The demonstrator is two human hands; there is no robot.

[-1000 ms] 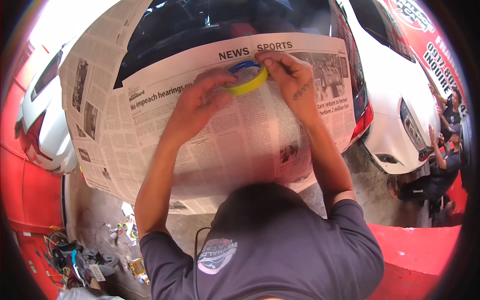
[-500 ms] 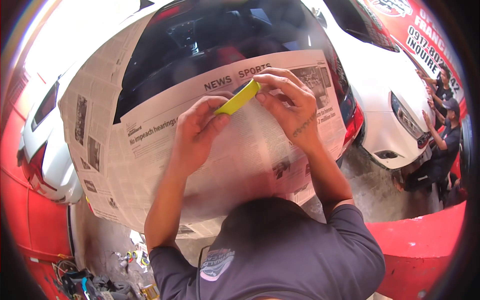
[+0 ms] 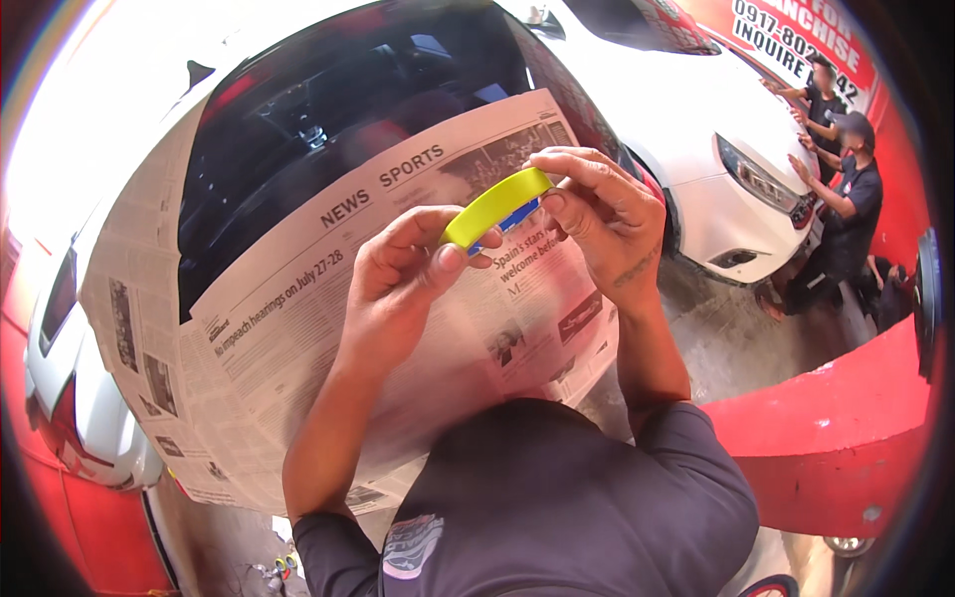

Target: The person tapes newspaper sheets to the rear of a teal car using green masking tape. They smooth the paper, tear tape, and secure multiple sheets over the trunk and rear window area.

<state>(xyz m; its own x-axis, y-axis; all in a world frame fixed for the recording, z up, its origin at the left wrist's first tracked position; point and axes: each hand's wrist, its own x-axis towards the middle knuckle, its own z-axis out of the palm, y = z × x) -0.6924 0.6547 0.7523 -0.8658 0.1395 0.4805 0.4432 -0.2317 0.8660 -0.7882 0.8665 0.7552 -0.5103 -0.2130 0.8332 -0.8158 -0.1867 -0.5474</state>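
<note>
A roll of yellow-green masking tape is held up between both hands, its blue inner core showing underneath. My left hand pinches the roll's left end with thumb and fingers. At the right end, the thumb and fingers of my right hand are closed on it. Behind the roll, newspaper sheets cover the back of a white car, reaching partly over its dark rear window.
Another white car stands to the right, where two people in dark shirts lean with hands on its front. A red curved surface lies at lower right. Small rolls lie on the floor at lower left.
The tape roll has tilted in my hands, so its blue core now shows more. The view has shifted and turned, with more of the right side and the people in it.
</note>
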